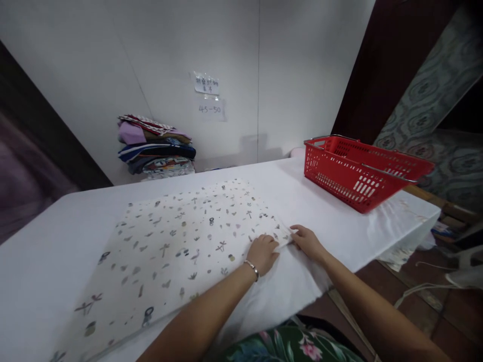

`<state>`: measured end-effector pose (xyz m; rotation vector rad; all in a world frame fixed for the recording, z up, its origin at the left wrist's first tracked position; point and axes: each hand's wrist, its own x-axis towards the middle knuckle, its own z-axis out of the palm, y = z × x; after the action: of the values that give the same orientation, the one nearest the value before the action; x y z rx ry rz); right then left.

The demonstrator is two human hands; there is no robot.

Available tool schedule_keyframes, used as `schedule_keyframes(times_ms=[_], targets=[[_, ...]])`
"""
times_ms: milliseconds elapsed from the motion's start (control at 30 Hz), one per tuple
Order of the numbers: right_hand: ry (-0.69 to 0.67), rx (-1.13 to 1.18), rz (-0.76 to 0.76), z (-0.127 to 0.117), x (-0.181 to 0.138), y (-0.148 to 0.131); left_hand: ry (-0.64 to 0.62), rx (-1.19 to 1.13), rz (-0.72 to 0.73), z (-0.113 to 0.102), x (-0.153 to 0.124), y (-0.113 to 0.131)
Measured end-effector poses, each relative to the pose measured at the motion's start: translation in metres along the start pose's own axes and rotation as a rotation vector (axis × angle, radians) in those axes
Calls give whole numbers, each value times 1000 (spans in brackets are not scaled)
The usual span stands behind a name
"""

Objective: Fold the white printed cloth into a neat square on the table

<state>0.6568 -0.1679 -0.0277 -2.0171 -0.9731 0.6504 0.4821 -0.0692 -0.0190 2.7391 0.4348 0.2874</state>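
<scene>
A pale cloth [204, 236] printed with small palm trees, flamingos and leaves lies spread flat on the white-covered table [294, 281]. Near its right front corner, my right hand [307, 242] pinches the edge between thumb and fingers. My left hand [263, 255], with a silver bracelet [252, 269] at the wrist, rests on the cloth just left of that corner. Its fingers lie over the fabric, with the thumb apart from them. What is under the left palm is hidden.
A red plastic basket [339, 173] with metal handles stands at the table's right back. Folded fabrics [156, 148] are stacked against the wall at the back left. Two paper notes [211, 109] hang on the wall. A floral garment [287, 347] shows at the table's front edge.
</scene>
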Motion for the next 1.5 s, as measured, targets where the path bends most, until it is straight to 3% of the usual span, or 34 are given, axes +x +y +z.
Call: schedule_keyframes(times_ms=[67,200,267,367,633,867,1033,1133,1300,1500], targets=[[2,-226,-70,0,-1,-2,4,-85,-21,-6,-2,-9],[46,-504,-224,0,5,-23,-5,-127,-231,-24,10,-27],[58,-536,-285,2,13,-36,-9,-168,-340,-30,25,-36],[18,-580,-251,8,29,-49,0,-223,-465,-33,54,-49],[-24,-596,-145,19,45,-42,-41,-236,-667,-24,122,-75],[-33,-681,-432,29,32,-40,-133,-174,-760,-25,144,-76],[-120,-626,-520,31,30,-39,-182,-219,-797,-30,145,-78],[-110,-560,-476,27,32,-35,-218,-308,-817,-33,143,-79],[-19,-499,-247,18,37,-28,-244,-376,-823,-29,149,-73],[-10,-520,-167,17,36,-32,-229,-351,-790,-23,152,-68]])
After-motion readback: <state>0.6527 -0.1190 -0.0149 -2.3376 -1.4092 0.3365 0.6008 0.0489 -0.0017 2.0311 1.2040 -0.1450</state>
